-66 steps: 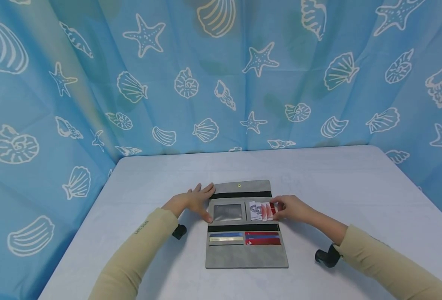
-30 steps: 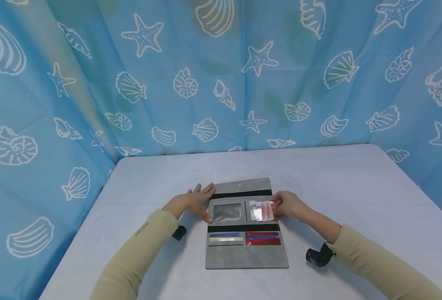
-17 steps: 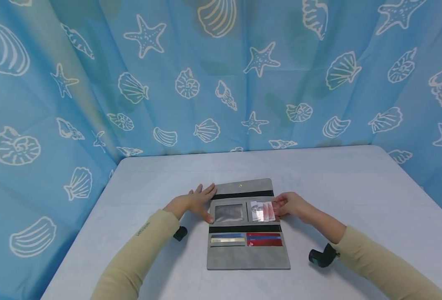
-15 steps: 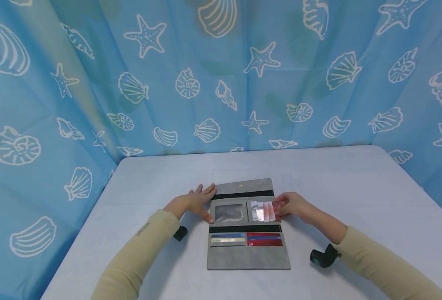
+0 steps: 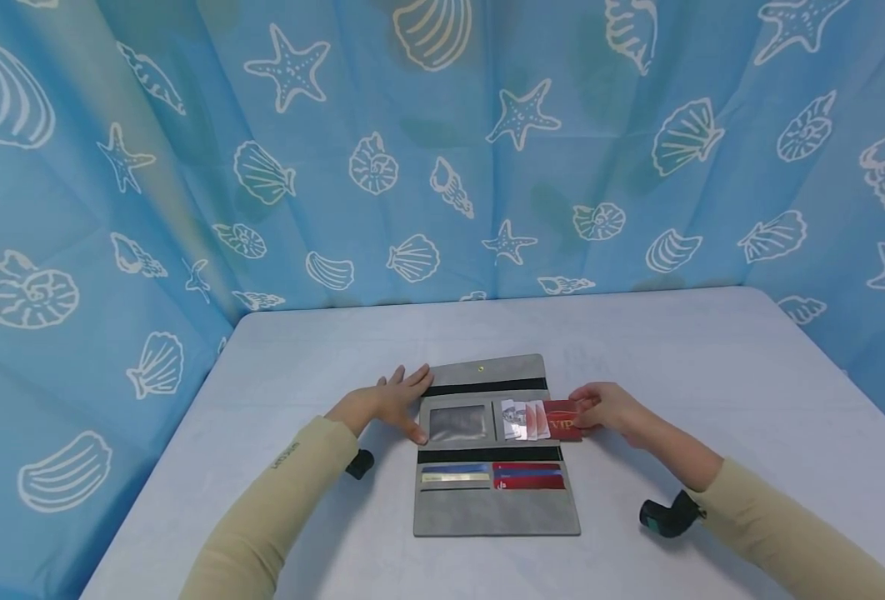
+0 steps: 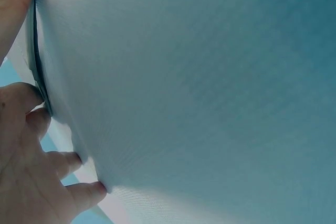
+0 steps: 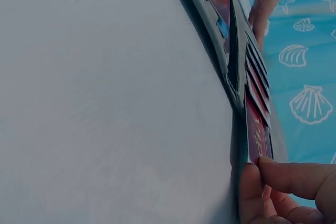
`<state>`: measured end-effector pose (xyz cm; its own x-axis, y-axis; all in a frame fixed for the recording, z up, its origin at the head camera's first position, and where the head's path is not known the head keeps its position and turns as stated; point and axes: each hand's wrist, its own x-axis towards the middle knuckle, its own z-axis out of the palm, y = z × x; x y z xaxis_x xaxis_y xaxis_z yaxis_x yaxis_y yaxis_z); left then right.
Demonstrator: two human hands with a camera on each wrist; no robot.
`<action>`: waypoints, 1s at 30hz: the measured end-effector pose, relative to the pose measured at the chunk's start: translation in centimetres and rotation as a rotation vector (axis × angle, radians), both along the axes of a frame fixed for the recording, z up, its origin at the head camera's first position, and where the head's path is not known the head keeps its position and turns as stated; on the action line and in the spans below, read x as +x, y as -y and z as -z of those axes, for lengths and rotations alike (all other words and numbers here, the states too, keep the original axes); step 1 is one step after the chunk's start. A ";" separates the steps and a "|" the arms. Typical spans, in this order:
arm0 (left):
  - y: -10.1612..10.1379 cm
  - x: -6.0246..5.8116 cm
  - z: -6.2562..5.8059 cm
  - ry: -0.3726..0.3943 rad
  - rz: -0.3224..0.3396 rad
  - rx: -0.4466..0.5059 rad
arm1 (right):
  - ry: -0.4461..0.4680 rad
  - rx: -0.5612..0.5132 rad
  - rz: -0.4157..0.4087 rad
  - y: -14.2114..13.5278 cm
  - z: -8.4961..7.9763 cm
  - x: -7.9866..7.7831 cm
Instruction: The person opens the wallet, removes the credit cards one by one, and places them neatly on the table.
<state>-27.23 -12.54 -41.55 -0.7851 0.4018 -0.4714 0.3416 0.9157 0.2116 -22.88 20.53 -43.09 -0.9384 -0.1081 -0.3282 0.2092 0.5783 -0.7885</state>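
Observation:
A grey wallet (image 5: 497, 512) lies unfolded on the white table. My right hand (image 5: 609, 410) pinches a red VIP card (image 5: 562, 421) between thumb and fingers. That card (image 7: 256, 135) sticks out past the wallet's right edge, its left end under a fanned row of pale and pink cards (image 5: 525, 420). With fingers spread, my left hand (image 5: 388, 404) rests at the wallet's left edge, thumb beside the clear window pocket (image 5: 457, 423). In the left wrist view, the left hand's (image 6: 31, 156) fingertips touch the table beside the wallet's edge.
Red and blue cards (image 5: 527, 477) fill the lower right slots, with blue and cream cards (image 5: 454, 473) in the lower left ones. A brass snap (image 5: 481, 368) shows on the top flap. Behind the table (image 5: 322, 350) hangs a blue shell-print curtain (image 5: 442, 150).
My right hand has moved to the right, drawing the red VIP card out past the wallet's edge so its lettering shows. The left hand stays in place.

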 end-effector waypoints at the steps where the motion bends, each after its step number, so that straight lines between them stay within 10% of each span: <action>1: 0.0 0.0 0.0 0.001 0.000 0.001 | 0.005 -0.010 0.008 -0.2 0.0 0.0; 30: 0.3 -0.1 0.0 0.024 0.010 0.032 | 0.051 -0.067 0.042 -3.5 -0.4 0.4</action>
<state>-27.34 -12.81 -41.56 -0.7695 0.4247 -0.4769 0.3454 0.9049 0.2486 -22.45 24.06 -42.69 -0.9249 -0.0924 -0.3688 0.2728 0.5143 -0.8131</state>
